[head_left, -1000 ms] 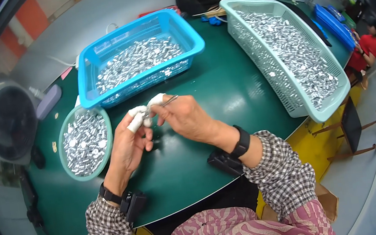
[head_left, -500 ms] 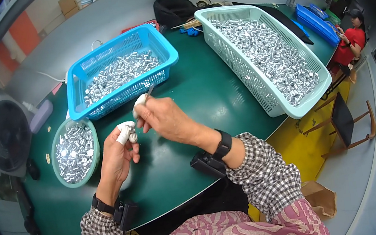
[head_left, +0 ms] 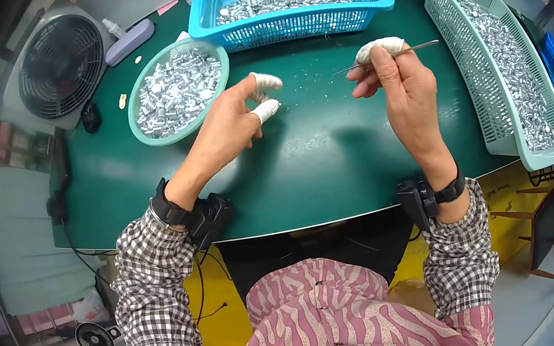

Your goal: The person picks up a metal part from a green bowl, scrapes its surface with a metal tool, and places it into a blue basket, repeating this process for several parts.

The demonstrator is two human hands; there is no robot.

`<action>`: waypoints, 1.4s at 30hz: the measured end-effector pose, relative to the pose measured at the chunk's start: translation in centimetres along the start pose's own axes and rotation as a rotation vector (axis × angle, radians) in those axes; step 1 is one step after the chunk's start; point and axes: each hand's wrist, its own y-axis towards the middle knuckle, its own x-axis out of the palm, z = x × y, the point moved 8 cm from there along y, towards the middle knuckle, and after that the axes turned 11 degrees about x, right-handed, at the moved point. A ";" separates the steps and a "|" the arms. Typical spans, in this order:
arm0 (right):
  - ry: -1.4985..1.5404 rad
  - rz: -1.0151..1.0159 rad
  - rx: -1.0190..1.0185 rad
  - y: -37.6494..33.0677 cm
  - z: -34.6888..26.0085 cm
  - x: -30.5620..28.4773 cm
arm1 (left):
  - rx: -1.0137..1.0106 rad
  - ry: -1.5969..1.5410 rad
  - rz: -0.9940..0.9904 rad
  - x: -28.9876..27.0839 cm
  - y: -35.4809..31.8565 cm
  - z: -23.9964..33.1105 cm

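Note:
My right hand (head_left: pixel 409 89) pinches a slim, pointed metal pick (head_left: pixel 425 46), held nearly level above the green table. White wrapping covers fingertips on both hands. Opposite it, my left hand (head_left: pixel 225 124) has its taped thumb and forefinger spread apart, with nothing visible between them. Beside that hand stands a light green bowl (head_left: pixel 168 140) of small silvery cylindrical metal parts (head_left: pixel 175 92). A blue basket (head_left: pixel 293 30) behind the hands holds more of the same kind. To the right of my right hand, a long pale green basket (head_left: pixel 461 54) is also filled with them.
Small bright scraps (head_left: pixel 310 79) dot the green tabletop (head_left: pixel 312 175) between the hands. A grey fan (head_left: pixel 63 61) and a purple case (head_left: pixel 130 42) stand at the far left. A wooden chair (head_left: pixel 543 229) is on the floor at right.
My hands, close together before, have moved apart, the right one going right with the pick. The left thumb and forefinger have opened. The whole view has shifted toward the left.

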 end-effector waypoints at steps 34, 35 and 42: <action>0.024 -0.030 -0.029 -2.7 -2.5 0.2 | 0.327 0.597 -0.095 1.5 -0.3 2.6; 0.022 -0.033 -0.037 -2.6 -2.6 0.3 | 0.270 0.704 -0.209 1.7 -0.3 2.2; 0.044 -0.045 0.039 -2.4 -3.1 0.8 | -0.010 -0.561 -0.101 -1.3 0.4 3.0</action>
